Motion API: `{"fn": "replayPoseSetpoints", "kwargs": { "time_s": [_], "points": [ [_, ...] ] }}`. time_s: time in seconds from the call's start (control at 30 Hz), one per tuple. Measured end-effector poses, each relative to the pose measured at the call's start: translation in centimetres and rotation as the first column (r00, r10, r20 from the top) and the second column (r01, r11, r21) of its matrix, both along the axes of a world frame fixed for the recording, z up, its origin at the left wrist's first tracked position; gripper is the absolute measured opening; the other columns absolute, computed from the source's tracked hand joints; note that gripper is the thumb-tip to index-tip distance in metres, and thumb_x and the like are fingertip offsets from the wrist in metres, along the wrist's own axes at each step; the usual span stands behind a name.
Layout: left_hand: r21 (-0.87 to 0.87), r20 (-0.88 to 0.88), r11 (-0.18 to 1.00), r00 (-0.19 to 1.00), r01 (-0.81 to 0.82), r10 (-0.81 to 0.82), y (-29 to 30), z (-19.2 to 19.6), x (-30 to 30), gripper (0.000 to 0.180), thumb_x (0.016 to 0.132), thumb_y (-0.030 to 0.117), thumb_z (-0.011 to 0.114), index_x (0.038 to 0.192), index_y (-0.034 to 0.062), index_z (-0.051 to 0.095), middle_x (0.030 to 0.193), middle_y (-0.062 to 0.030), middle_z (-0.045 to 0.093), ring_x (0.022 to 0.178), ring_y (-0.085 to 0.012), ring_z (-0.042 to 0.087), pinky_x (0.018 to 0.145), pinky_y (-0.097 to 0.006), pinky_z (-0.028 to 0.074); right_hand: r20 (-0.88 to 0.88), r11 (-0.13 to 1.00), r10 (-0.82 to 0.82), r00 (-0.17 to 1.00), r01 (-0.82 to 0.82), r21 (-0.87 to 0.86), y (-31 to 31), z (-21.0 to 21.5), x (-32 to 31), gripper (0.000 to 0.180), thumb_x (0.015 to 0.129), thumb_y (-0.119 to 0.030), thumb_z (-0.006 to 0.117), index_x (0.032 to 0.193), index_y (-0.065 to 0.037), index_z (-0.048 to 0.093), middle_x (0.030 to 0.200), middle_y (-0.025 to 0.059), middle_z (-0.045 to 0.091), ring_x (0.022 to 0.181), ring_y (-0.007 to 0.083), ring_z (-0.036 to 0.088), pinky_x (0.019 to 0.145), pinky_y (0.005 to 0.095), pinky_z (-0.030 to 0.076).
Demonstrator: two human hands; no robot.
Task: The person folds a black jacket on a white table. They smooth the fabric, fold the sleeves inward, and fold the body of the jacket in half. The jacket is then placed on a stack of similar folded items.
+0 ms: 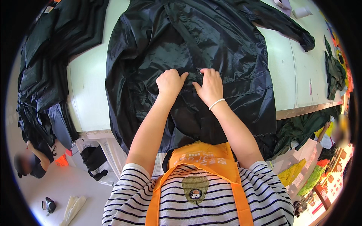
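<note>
A shiny black jacket [241,49] lies spread over the pale table, its lower part hanging over the near edge toward me. One of its sleeves [290,30] stretches out to the far right. My left hand [171,83] is closed on the jacket near its middle, fingers curled under and thumb pointing right. Just to the right, my right hand [212,86] has its fingers bent into the same fabric, its thumb held apart from them. A tiny shiny spot shows by the right index fingertip, too small to name. The fingertips of my left hand are hidden.
Black garments [49,64] are piled along the table [86,90] at left. Dark green cloth [301,128] hangs below the edge at right; a white cone-shaped object [301,12] stands at the far right. A person [37,160] is at lower left, another [332,132] at right.
</note>
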State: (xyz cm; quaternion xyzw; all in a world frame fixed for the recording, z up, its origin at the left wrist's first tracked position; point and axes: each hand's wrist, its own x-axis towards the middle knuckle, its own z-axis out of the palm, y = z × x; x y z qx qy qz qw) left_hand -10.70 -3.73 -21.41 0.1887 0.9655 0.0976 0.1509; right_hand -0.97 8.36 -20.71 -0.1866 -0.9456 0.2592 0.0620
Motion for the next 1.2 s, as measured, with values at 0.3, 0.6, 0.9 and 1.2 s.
{"fn": "replayPoseSetpoints", "kwargs": {
  "time_s": [0.3, 0.6, 0.9, 1.2],
  "points": [
    [0.047, 0.262, 0.994, 0.959, 0.096, -0.105, 0.7, -0.8, -1.8, 0.043, 0.075, 0.040, 0.072, 0.070, -0.0017, 0.066, 0.068, -0.0161, 0.066, 0.064, -0.0265, 0.065, 0.060, -0.036, 0.050, -0.125, 0.946, -0.106, 0.986, 0.062, -0.317, 0.7, -2.0, 0.5, 0.015, 0.078, -0.003, 0.058, 0.089, -0.002, 0.069, 0.084, 0.0174, 0.063, 0.079, 0.0351, 0.062, 0.074, 0.0405, 0.051],
    [0.497, 0.728, 0.758, 0.679, -0.422, -0.099, -1.3, 0.4, -1.2, 0.028, 0.086, 0.021, 0.063, 0.065, 0.0032, 0.060, 0.061, -0.0029, 0.060, 0.054, -0.0069, 0.048, 0.052, -0.022, 0.036, -0.199, 0.675, -0.237, 0.951, 0.014, -0.738, -1.7, -1.1, 0.4, 0.016, 0.072, -0.007, 0.072, 0.085, 0.000, 0.065, 0.075, 0.0124, 0.061, 0.063, 0.0234, 0.061, 0.060, 0.0319, 0.049],
    [0.673, -0.183, 0.739, 0.976, 0.039, 0.115, -0.1, 6.0, 5.5, 0.018, 0.080, 0.020, 0.068, 0.081, 0.0025, 0.068, 0.073, -0.0123, 0.064, 0.063, -0.0242, 0.060, 0.058, -0.032, 0.048, -0.158, 0.690, -0.153, 0.976, -0.009, -0.723, -0.2, -5.2, -0.4, 0.019, 0.075, -0.013, 0.073, 0.081, 0.000, 0.061, 0.069, 0.0121, 0.063, 0.060, 0.0191, 0.059, 0.058, 0.0313, 0.047],
    [0.359, 0.584, 0.791, 0.781, -0.495, 0.224, -8.8, 5.5, 27.0, 0.034, 0.088, 0.029, 0.063, 0.073, -0.0020, 0.066, 0.061, -0.0091, 0.062, 0.057, -0.0130, 0.059, 0.053, -0.029, 0.044, -0.076, 0.934, -0.110, 0.991, 0.077, -0.349, -1.0, -4.3, -6.1, 0.023, 0.078, -0.028, 0.069, 0.087, -0.007, 0.064, 0.086, 0.0117, 0.067, 0.084, 0.0321, 0.063, 0.074, 0.0414, 0.050]
  ]
}}
